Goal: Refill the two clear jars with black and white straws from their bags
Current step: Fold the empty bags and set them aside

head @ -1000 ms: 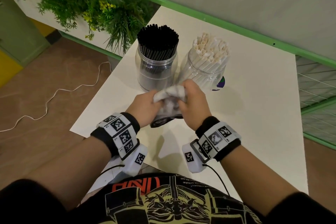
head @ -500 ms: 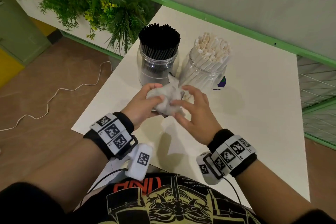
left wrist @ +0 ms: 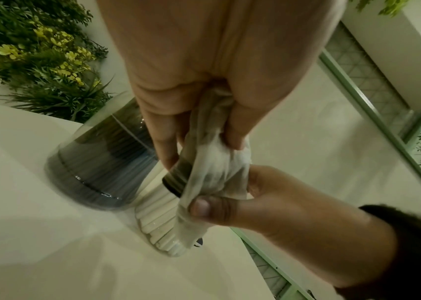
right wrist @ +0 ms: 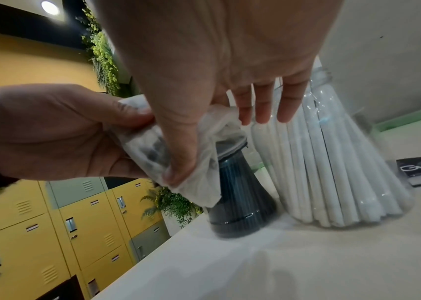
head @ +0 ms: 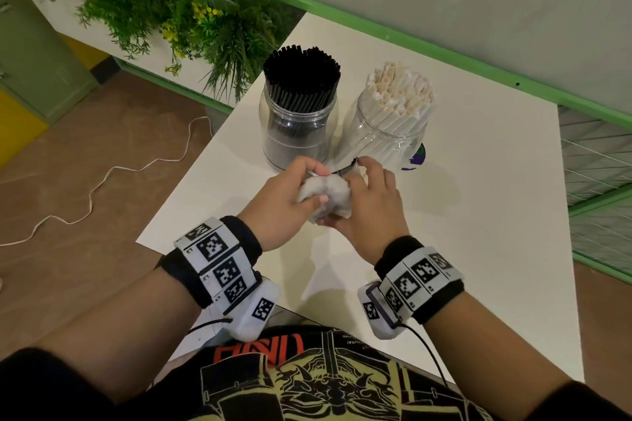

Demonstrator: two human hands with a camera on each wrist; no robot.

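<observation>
Your white square table (head: 496,215) has bare surface to the right of and nearer than the jars, with its left edge close beside the left jar. Two clear plastic jars stand touching at the far-middle: the left jar (head: 297,133) packed with black straws (head: 302,73), the right jar (head: 383,140) with white straws (head: 400,92). One crumpled translucent plastic bag (head: 325,193) sits above the table just nearer than the jars, your left hand (head: 280,202) curled round it and your right hand (head: 371,205) pinching it, thumb against forefinger.
</observation>
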